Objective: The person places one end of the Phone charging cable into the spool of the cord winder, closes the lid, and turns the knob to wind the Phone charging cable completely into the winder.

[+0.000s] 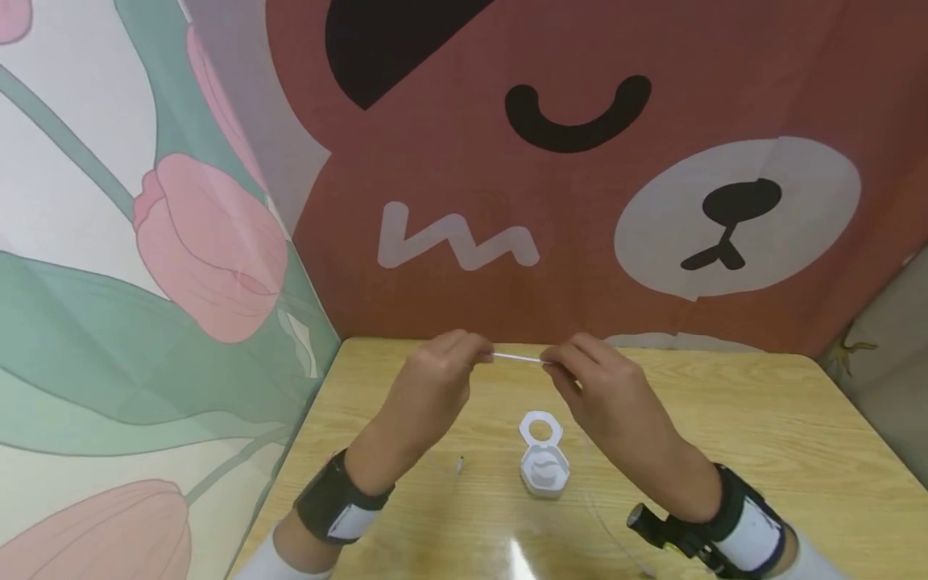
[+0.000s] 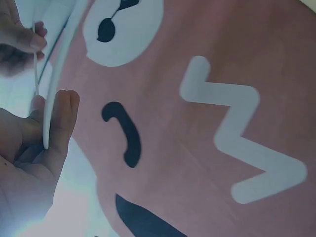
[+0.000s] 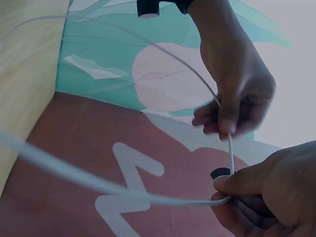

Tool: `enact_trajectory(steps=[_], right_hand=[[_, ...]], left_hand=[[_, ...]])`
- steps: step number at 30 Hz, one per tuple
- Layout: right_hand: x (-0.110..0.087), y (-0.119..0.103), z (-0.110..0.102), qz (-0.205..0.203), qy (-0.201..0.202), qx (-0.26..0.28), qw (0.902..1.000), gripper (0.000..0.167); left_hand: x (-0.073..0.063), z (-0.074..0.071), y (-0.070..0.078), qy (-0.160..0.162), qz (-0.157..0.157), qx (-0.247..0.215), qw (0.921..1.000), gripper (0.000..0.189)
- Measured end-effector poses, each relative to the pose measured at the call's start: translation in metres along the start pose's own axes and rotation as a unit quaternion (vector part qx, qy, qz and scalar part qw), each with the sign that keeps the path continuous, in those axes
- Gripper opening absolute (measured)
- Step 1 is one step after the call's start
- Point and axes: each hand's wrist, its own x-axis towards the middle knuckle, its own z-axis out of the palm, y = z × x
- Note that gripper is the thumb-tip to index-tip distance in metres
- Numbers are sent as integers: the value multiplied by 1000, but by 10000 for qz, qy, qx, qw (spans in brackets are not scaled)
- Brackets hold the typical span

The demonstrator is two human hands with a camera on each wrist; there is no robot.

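Observation:
A thin white cable (image 1: 516, 357) is stretched short and nearly straight between my two hands, above the far part of the table. My left hand (image 1: 431, 387) pinches it between thumb and fingers, and my right hand (image 1: 612, 395) pinches it a short way to the right. In the right wrist view, cable lengths (image 3: 163, 49) curve away from both hands. A small plug-like piece (image 1: 460, 465) shows below the left hand. Between and below the hands, a white hexagonal case (image 1: 545, 483) stands with its ring-shaped lid (image 1: 524, 427) flipped back; something white and rounded is inside.
The light wooden table (image 1: 761, 451) meets a brown bear-print cloth (image 1: 449, 161) behind and a tulip-print cloth (image 1: 210, 250) at the left. Both wrists wear dark straps, and a small black camera (image 1: 648, 524) sits by the right one.

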Motion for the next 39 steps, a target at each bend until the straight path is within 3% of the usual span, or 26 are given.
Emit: enact_trajectory(steps=[16, 25, 33, 39], right_hand=[[-30, 33, -16, 693, -304, -284, 9967, 29], [-38, 47, -25, 698, -168, -292, 9970, 34], [-45, 59, -35, 769, -215, -379, 9961, 35], [-48, 66, -36, 788, -129, -429, 9959, 35]], left_hand=[[-19, 1, -36, 24, -440, 327, 9985, 16], [-30, 0, -49, 209, -586, 563, 9965, 14], [-38, -3, -61, 59, -861, 427, 9954, 16], [-38, -4, -62, -54, -982, 288, 9947, 12]])
